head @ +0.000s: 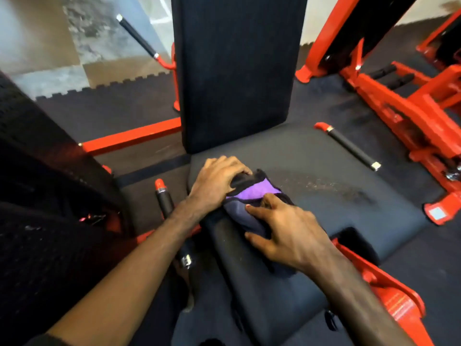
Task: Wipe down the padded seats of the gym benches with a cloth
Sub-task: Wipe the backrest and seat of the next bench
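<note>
1. The cloth point(252, 203), purple and dark, lies bunched on the left part of the padded seat point(324, 186), just in front of the upright back pad point(237, 71).
2. Both your hands are on it: your left hand point(217, 183) curls its fingers over the far edge, and your right hand point(287, 233) lies spread across the near end.
3. The dusty smear point(334, 188) sits to the right of the cloth, so your right hand is nearer; the next stroke probably runs rightward.
</note>
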